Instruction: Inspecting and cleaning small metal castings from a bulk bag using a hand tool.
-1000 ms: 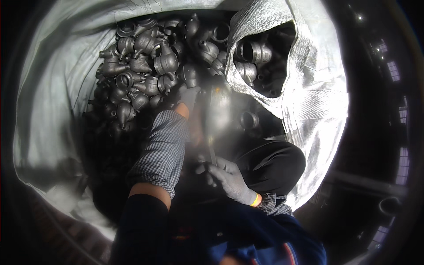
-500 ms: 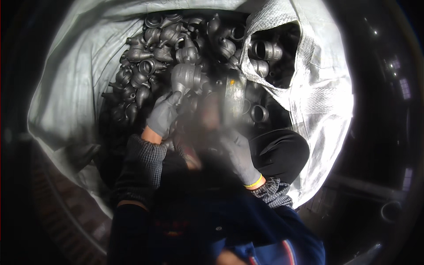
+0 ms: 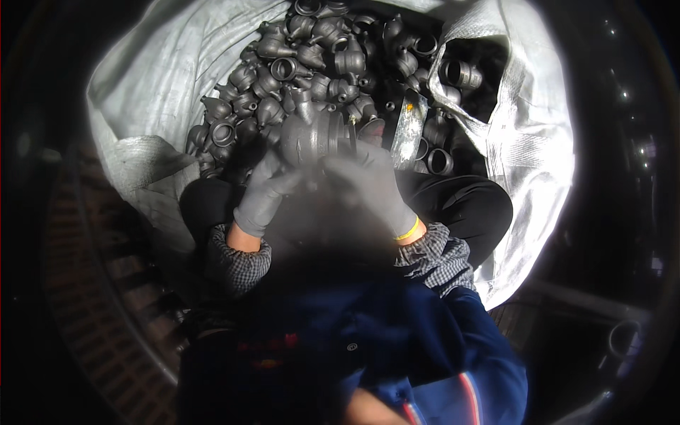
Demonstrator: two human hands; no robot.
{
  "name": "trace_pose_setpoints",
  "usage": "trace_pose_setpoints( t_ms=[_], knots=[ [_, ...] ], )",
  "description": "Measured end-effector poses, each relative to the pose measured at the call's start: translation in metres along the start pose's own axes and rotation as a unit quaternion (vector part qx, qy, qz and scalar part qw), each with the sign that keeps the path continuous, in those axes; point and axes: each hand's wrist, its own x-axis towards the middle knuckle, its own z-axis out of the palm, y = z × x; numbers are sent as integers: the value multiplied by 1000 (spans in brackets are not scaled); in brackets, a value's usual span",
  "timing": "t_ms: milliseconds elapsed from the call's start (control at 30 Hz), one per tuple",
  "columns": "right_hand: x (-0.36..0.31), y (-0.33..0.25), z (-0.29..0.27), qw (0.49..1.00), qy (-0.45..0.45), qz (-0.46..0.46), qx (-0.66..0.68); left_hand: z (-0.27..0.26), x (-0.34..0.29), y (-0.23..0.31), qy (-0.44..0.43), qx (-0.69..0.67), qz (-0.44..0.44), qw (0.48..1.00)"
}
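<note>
A grey metal casting (image 3: 306,136) with a bulbous body, a narrow neck pointing up and a ridged round end is held up in front of me. My gloved left hand (image 3: 269,188) grips it from the lower left. Beside the ridged end, my gloved right hand (image 3: 368,180) has its fingers curled in. A thin, dark, upright edge (image 3: 352,133) shows between that hand and the casting; I cannot make out what it belongs to. Blur over the middle hides part of both hands.
Several similar grey castings (image 3: 273,78) are heaped inside a large white woven sack (image 3: 159,78). A worn flat metal bar (image 3: 409,131) stands beyond my right hand. The sack's strap loop (image 3: 489,131) hangs at the right. My dark-trousered knee (image 3: 467,205) is close by.
My left hand has lifted the casting off the heap and turned it so its neck points up. My right hand has moved up to its ridged end. The view has shifted.
</note>
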Motion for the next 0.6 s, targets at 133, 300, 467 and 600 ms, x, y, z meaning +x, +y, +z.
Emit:
trace_pose_setpoints(
  t_ms=[133,300,467,600],
  knots=[
    [-3,7,8,996,-83,0,-18,3,-5,20,-15,-78,69,994],
    [1,26,9,995,-87,36,-45,-9,-1,1,-3,-129,22,991],
    [12,1,-8,976,-146,94,-131,-12,3,-7,-62,-190,-20,980],
    [21,-17,-11,957,-204,115,-168,-21,4,-12,-127,-181,-20,975]
  ],
)
